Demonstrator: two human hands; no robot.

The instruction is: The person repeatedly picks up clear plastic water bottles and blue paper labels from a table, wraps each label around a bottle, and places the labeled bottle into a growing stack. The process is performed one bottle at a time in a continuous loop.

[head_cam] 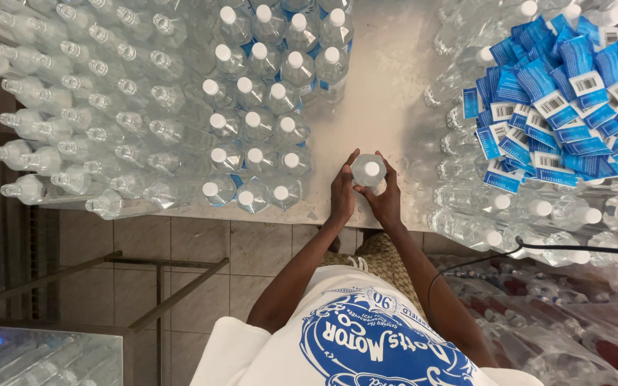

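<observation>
Clear plastic bottle [368, 171], white cap on, stands upright on the worktop [384, 86] near its front edge, between both hands. Left hand [342, 189] wraps its left side, right hand [386, 194] its right; fingers of both closed round the body. No label visible on it from above.

Step, by my read: bottle is being held steady for wrapping a label. Next move calls for a label picked single and laid straight round the body.

Containers:
- Left of the hands: block of capped bottles [255, 121] standing upright, touching each other; some at the back show blue labels. Look full, hard to confirm.
- Further left: stack of uncapped bottles [73, 107] lying on their sides, apparently empty.
- Right: heap of blue labels [566, 93] with barcodes, resting on more capped bottles [538, 211] lying down.
</observation>
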